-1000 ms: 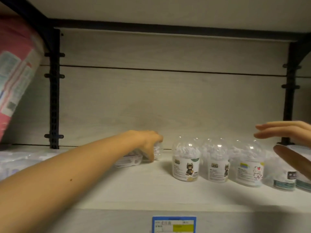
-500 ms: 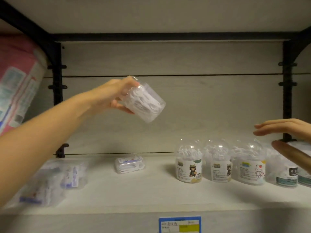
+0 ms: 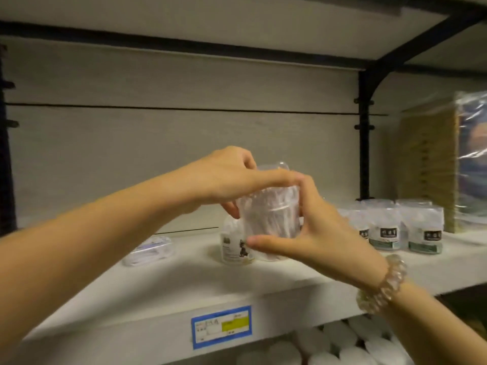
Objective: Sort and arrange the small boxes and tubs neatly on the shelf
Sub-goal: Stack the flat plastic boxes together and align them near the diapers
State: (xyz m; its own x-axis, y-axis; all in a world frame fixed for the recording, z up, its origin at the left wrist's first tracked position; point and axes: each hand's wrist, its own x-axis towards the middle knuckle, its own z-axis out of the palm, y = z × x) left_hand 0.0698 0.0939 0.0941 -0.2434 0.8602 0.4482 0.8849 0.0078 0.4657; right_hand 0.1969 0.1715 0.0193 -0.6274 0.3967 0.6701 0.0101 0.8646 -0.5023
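A clear plastic tub (image 3: 271, 209) full of white picks is held upright in the air above the shelf (image 3: 184, 283). My left hand (image 3: 226, 180) grips its upper part from the left, thumb behind and fingers across the front. From the right, my right hand (image 3: 313, 233) holds it with the thumb under its base and the fingers round its side. Behind it a labelled tub with a cat picture (image 3: 233, 248) stands on the shelf. Several green-labelled tubs (image 3: 384, 230) stand in a group to the right.
A flat clear box (image 3: 150, 250) lies on the shelf to the left. Wrapped packs (image 3: 466, 159) stand at the far right past a black upright (image 3: 365, 133). A blue price tag (image 3: 221, 326) sits on the shelf's front edge. White round packs (image 3: 350, 343) fill the shelf below.
My left hand brought the clear tub down and to the centre, turning it upright. My right hand came in from the right and took hold of it. The view shifted right.
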